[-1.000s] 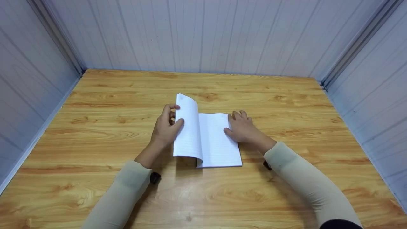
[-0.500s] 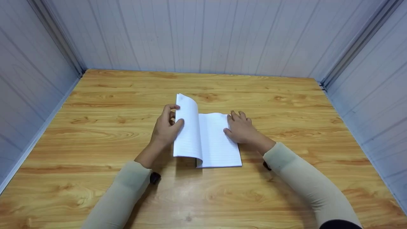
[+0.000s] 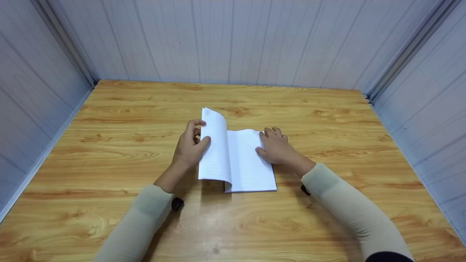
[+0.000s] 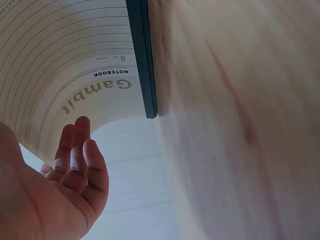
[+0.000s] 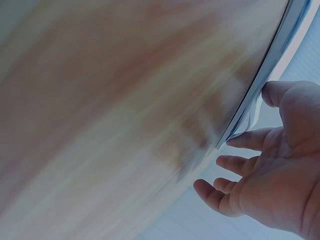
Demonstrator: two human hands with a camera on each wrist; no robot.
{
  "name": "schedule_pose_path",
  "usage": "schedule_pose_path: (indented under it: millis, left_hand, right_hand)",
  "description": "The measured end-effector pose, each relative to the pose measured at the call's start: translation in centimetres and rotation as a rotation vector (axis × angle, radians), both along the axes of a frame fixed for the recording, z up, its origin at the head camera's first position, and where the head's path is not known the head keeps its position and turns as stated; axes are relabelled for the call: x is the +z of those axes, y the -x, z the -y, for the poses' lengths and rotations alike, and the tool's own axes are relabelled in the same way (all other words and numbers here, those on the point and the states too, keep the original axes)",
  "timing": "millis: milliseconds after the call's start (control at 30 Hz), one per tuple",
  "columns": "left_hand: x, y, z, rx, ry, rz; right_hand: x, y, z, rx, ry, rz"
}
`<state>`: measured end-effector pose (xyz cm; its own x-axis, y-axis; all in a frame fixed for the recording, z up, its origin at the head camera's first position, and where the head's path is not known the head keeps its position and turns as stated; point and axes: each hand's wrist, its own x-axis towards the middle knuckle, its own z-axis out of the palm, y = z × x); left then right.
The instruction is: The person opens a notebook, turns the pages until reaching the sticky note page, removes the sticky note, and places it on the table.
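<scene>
An open lined notebook (image 3: 251, 171) lies on the wooden table in the head view. Its left-hand pages (image 3: 215, 156) stand raised and curve over toward the left. My left hand (image 3: 191, 145) holds these pages by their outer edge, thumb on the near face and fingers behind. The left wrist view shows my left hand (image 4: 65, 190) below a curled page (image 4: 95, 75) printed "Gambit NOTEBOOK", beside a dark cover edge (image 4: 142, 60). My right hand (image 3: 276, 145) rests at the notebook's right edge. In the right wrist view, my right hand's (image 5: 275, 150) thumb and forefinger touch that edge; the other fingers extend past it.
The wood-grain table (image 3: 109, 145) spreads around the notebook. White panel walls (image 3: 233, 40) stand at its back and both sides. A small dark object (image 3: 177, 204) sits at the left cuff, and a dark rounded shape (image 3: 389, 256) shows at the bottom right.
The right page's top edge bulges up slightly more beside the right hand, whose fingers have shifted a little. The left hand and its raised pages stay in place.
</scene>
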<state>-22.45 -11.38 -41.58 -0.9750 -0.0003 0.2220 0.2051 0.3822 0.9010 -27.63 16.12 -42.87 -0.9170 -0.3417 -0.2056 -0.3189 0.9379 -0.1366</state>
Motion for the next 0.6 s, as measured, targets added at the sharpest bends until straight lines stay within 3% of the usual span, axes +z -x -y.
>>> schedule_pose_path:
  millis: [600]
  left_hand:
    - [0.08,-0.08,0.02,0.0,-0.008,0.022]
  right_hand:
    - [-0.36,0.45,0.04,0.007,0.08,-0.057]
